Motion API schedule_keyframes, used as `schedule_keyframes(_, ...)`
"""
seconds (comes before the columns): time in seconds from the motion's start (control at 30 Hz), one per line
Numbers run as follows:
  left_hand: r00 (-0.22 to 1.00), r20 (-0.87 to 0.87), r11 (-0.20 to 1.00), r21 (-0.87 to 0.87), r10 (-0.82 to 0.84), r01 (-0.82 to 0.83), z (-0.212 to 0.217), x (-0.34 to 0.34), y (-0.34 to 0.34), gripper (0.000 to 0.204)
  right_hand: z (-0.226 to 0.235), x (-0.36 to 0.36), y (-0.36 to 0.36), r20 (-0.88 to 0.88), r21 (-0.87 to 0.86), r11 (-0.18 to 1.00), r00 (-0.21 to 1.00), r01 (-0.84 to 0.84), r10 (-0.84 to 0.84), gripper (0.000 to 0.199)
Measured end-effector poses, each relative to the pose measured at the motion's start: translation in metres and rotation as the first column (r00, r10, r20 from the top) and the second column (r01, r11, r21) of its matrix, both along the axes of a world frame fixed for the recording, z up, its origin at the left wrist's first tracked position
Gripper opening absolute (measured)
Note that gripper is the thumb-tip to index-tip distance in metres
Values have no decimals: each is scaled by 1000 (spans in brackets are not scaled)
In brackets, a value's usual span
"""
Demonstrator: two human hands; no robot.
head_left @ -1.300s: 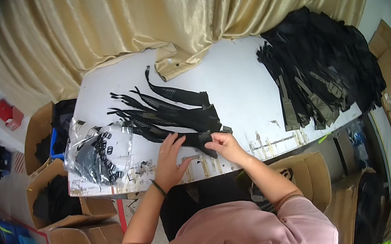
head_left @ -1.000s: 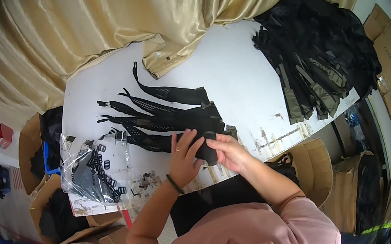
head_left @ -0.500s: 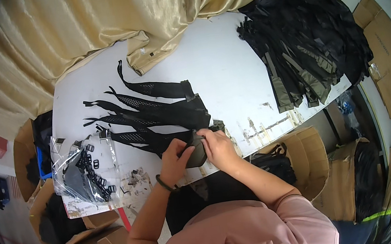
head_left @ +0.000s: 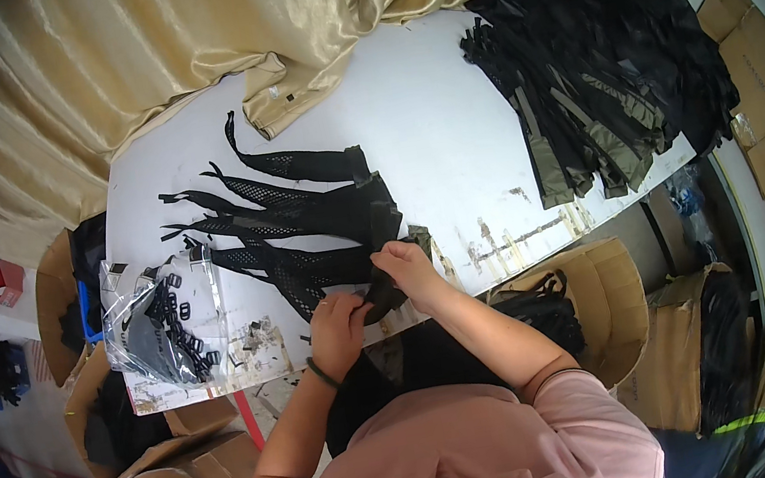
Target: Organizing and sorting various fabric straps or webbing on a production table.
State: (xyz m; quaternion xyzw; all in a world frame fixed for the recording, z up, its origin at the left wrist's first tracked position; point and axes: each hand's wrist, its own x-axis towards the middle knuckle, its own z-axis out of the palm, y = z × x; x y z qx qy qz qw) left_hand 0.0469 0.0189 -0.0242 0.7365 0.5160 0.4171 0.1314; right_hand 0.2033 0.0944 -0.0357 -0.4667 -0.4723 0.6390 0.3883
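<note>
At the table's near edge, both my hands hold a black and olive fabric strap piece [head_left: 381, 295]. My left hand [head_left: 337, 333] pinches its lower left edge, and my right hand [head_left: 405, 270] grips its upper right side. Fingers partly hide the piece. Just beyond and to the left, several black mesh strap pieces [head_left: 300, 214] lie fanned out, their narrow tails pointing left and their wide ends toward the right. To the left of my left hand sits a clear plastic bag [head_left: 156, 327] containing small black plastic buckles.
A large heap of black and olive fabric pieces [head_left: 586, 80] covers the white table's [head_left: 434, 122] far right. Gold curtain [head_left: 154, 36] drapes over the back edge. Open cardboard boxes [head_left: 600, 305] stand below on both sides, some filled with black goods.
My left hand has dropped slightly lower, drawing the strap piece's edge down. My right hand has shifted a little lower; the piece now shows less of its olive face. The view has shifted slightly.
</note>
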Motion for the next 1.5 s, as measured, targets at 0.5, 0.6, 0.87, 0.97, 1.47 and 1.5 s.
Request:
schedule_keyframes(0.5, 761, 644, 891, -386, 76, 238, 11, -15, 13, 15, 6, 21, -21, -425, -142, 812, 776, -566, 466, 11)
schedule_keyframes(0.6, 794, 606, 911, -355, 51, 212, 9, -13, 13, 15, 9, 21, -22, -549, -203, 800, 742, -565, 386, 16)
schedule_keyframes(0.87, 829, 550, 840, -492, 95, 231, 21, -3, 14, 12, 22, 16, -27, 269, 589, 797, 963, -138, -32, 14)
schedule_keyframes(0.97, 817, 545, 767, -601, 190, 223, 5, -9, 17, 17, 27, 22, -21, 135, 339, 940, 991, -46, -1, 16)
schedule_keyframes(1.47, 944, 279, 724, -613, -176, 316, 27, -10, 14, 25, 37, 11, -28, 397, 575, 758, 915, -306, 68, 8)
schedule_keyframes(1.5, 946, 179, 765, -556, -270, 323, 33, -17, 13, 26, 36, 17, -26, 285, 606, 788, 954, -105, -92, 6)
